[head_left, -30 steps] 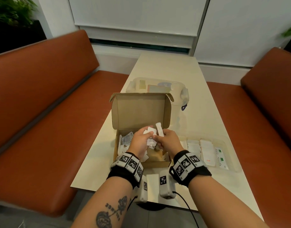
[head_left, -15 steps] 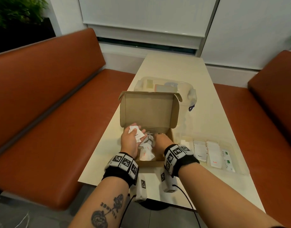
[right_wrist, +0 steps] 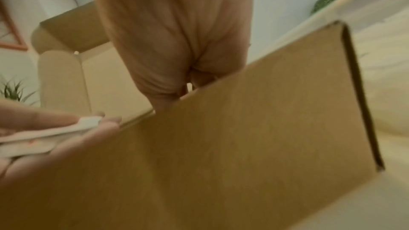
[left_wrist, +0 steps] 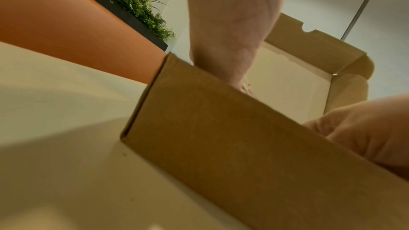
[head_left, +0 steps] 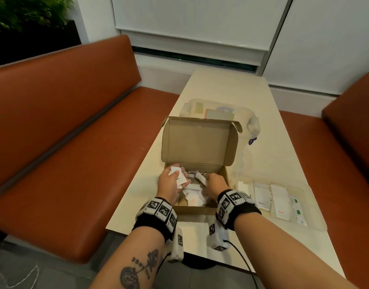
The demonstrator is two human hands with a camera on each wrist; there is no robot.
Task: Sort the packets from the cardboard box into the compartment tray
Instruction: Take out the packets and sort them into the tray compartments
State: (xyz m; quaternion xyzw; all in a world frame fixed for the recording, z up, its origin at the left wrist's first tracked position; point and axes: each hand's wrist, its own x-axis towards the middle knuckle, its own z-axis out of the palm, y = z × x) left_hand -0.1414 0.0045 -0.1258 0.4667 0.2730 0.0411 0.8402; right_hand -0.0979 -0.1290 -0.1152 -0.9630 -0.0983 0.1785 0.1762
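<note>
The open cardboard box (head_left: 197, 208) stands at the table's near edge with its lid (head_left: 197, 142) upright. Loose white packets (head_left: 193, 197) lie inside. My left hand (head_left: 172, 184) hovers over the box's left side and holds a small stack of white packets (head_left: 178, 178) between thumb and fingers; the right wrist view shows that stack (right_wrist: 84, 123) lying across the fingers (right_wrist: 106, 125). My right hand (head_left: 215, 184) reaches into the box's right side and pinches a white packet (head_left: 200, 176). The box wall (right_wrist: 243, 120) hides its fingertips in the wrist view. The clear compartment tray (head_left: 313, 205) sits right of the box.
The tray holds rows of white packets (head_left: 280, 203) and green-printed ones (head_left: 297, 209). A clear lidded container (head_left: 242, 115) stands behind the box. Orange benches (head_left: 64, 122) flank the cream table (head_left: 231, 90) on both sides.
A second ago both hands met above the box over the packets. Now they are apart: the left moved left with its stack, and the right dipped into the box.
</note>
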